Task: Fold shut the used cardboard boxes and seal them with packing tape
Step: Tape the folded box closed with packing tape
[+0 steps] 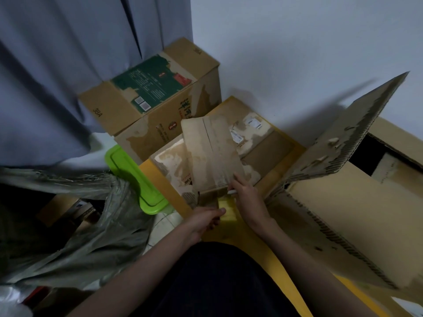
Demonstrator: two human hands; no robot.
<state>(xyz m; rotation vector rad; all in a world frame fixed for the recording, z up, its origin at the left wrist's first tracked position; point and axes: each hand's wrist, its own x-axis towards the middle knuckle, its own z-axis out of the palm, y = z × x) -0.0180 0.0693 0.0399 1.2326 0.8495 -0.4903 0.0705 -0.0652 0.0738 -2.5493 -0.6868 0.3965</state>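
A small worn cardboard box point(210, 154) with its flaps folded shut lies tilted on a flatter taped box point(265, 149). At the small box's near end, my right hand point(248, 197) presses on the edge and pinches a small white object point(231, 192). Just below, my left hand point(204, 221) grips what looks like a brown strip of packing tape point(208, 200) running down from that end; the roll itself is hidden. A yellow block point(227, 208) sits between my two hands.
A tall box with a green label point(158, 88) stands at the back by the curtain. A big open box with a raised flap point(343, 138) fills the right. A green plastic lid point(135, 179) and a grey plastic bag point(87, 216) lie left. The yellow surface point(281, 259) runs underneath.
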